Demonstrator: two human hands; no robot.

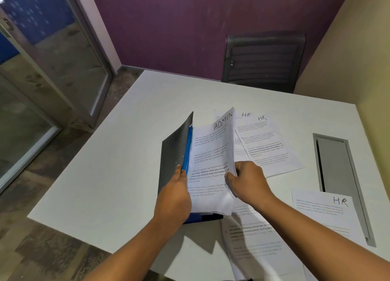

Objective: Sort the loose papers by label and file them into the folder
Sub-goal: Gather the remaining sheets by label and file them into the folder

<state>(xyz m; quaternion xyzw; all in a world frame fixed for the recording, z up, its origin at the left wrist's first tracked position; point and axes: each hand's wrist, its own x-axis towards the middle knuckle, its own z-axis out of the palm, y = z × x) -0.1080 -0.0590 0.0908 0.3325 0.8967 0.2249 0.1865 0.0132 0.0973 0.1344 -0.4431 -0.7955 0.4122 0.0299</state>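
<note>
A dark grey folder [174,147] with a blue inner edge stands half open on the white table [118,158]. My left hand [175,194] grips its raised cover near the bottom. A sheaf of printed sheets labelled ADMIN [213,154] rests inside the folder, and my right hand [247,180] pinches its right edge. Two sheets labelled HR [272,147] lie overlapped on the table behind my right hand. Another HR sheet [325,211] lies at the right. A printed sheet [255,242] lies under my right forearm, its label hidden.
A grey cable hatch [337,164] is set into the table at the right. A black mesh chair [263,63] stands at the far edge against the purple wall. A glass door [42,69] is at the left. The table's near edge is close to my arms.
</note>
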